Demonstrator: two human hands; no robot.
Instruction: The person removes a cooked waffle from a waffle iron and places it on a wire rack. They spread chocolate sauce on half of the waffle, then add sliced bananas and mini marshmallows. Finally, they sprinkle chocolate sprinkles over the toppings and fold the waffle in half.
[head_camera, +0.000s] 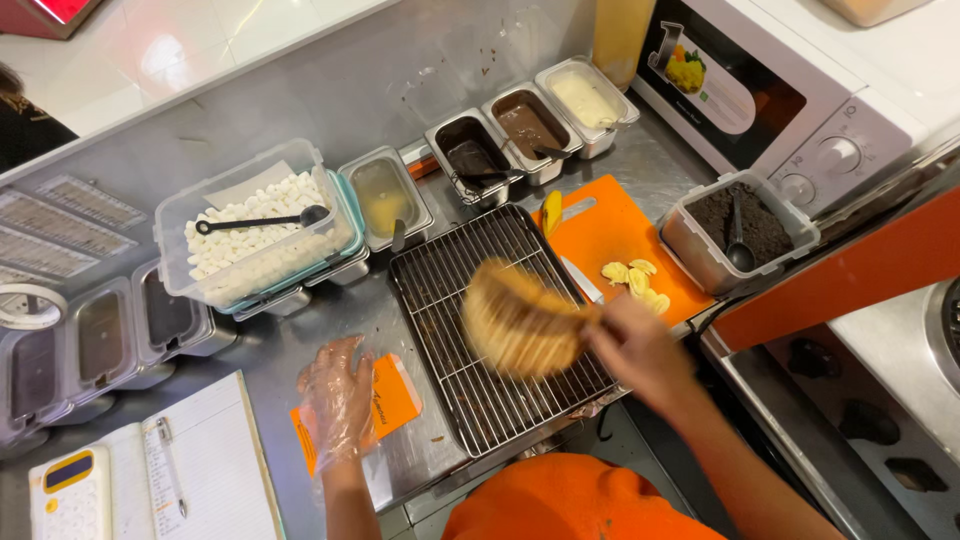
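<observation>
My right hand (632, 342) grips a round golden waffle (520, 320), blurred by motion, just above a wire cooling rack (445, 290) on the steel counter. My left hand (338, 402) wears a clear plastic glove and rests flat, fingers apart, on an orange paper sleeve (398, 392) left of the rack. Banana slices (635, 280) and a knife (582, 283) lie on an orange cutting board (610, 228) behind my right hand.
A clear tub of marshmallows (250, 235) with a black scoop stands at the left. Steel pans of sauces (525, 125) line the back. A tub of dark crumbs (735, 228), a white microwave (770, 90), a notebook (195, 470) and a calculator (70, 495) surround the counter.
</observation>
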